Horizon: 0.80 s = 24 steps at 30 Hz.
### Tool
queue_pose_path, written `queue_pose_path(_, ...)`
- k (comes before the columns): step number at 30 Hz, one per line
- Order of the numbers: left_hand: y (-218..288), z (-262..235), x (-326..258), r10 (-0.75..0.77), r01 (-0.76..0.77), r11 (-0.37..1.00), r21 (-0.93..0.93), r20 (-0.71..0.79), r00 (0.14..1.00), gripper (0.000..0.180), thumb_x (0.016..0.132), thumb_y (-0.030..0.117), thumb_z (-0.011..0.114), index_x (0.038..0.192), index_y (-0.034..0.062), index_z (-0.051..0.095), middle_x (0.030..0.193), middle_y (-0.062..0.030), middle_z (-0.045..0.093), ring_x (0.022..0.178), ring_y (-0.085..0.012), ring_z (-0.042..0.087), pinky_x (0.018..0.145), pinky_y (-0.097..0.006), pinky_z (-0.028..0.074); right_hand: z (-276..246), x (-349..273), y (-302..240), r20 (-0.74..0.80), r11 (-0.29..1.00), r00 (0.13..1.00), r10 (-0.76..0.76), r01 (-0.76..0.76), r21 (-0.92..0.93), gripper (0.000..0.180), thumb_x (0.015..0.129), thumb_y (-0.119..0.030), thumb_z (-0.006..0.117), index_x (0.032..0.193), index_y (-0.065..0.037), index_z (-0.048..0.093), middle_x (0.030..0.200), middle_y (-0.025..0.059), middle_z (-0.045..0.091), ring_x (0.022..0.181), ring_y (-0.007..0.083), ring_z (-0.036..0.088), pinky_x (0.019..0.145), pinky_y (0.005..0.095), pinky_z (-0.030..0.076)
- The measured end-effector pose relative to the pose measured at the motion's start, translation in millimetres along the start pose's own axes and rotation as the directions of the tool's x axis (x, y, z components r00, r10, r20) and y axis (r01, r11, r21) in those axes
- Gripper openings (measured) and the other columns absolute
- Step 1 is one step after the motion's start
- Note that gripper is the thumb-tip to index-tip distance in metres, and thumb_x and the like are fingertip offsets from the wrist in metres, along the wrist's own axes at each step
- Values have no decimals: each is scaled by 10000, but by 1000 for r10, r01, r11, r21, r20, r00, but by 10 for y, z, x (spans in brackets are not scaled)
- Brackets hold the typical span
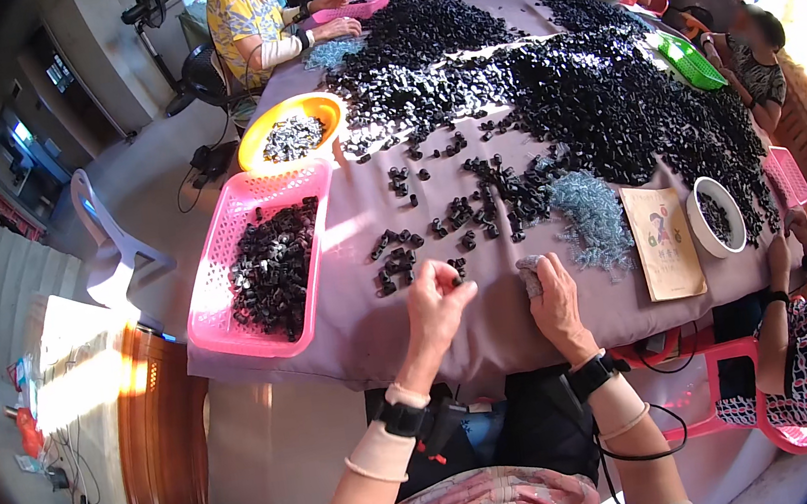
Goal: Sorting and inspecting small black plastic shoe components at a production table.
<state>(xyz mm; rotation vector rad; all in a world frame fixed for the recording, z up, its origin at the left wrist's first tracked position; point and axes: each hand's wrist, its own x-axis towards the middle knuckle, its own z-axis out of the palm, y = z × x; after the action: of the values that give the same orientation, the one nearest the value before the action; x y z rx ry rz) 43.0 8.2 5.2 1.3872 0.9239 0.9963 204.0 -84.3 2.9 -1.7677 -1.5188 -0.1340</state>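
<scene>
My left hand (pixel 436 304) is just above the near part of the cloth-covered table, its thumb and fingers pinched together. A small black plastic piece (pixel 458 282) shows at the fingertips. My right hand (pixel 558 305) rests on the table with its fingers closed over a crumpled grey cloth (pixel 529 275). Loose black pieces (pixel 395 261) lie in small clusters beyond my left hand. Past my right hand is a heap of clear bluish small parts (pixel 589 219). A pink basket (pixel 198 317) to the left holds many more black pieces.
A large pile of black pieces (pixel 597 107) covers the far table. An orange bowl (pixel 338 109) stands behind the pink basket. A paper booklet (pixel 666 270) and a white bowl (pixel 738 229) lie to the right. Other people (pixel 781 332) sit along both sides.
</scene>
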Motion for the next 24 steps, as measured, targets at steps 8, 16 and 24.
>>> queue_pose_path(8, 67, -43, -357, -281, 324, 887, -329, 172, 944, 176, 801, 88, 696, 958, 22, 653, 734, -3, 612, 593, -52, 549, 484, -178, 438, 67, -88, -599, 52, 868, 990, 128, -137, 477, 222, 691, 91, 529, 896, 6, 539, 809, 159, 508, 727, 361, 534, 630, 368, 445)
queue_pose_path(16, 4, -58, -396, -226, 271, 897, -350, 164, 960, 283, 828, 110, 673, 1093, 19, 635, 751, 13, 598, 581, -45, 513, 493, -177, 413, 194, -134, -611, 147, 774, 962, 231, -273, 572, 217, 701, 117, 512, 888, 9, 535, 770, 101, 504, 678, 202, 539, 616, 293, 446)
queue_pose_path(24, 119, -56, -406, -253, 247, 824, -509, 59, 966, 200, 826, 63, 663, 1015, 34, 602, 713, 9, 565, 546, -53, 514, 455, -183, 398, 174, -186, -634, 214, 660, 945, 248, -327, 676, 220, 743, 98, 546, 939, 0, 566, 803, 82, 553, 743, 145, 557, 676, 264, 458)
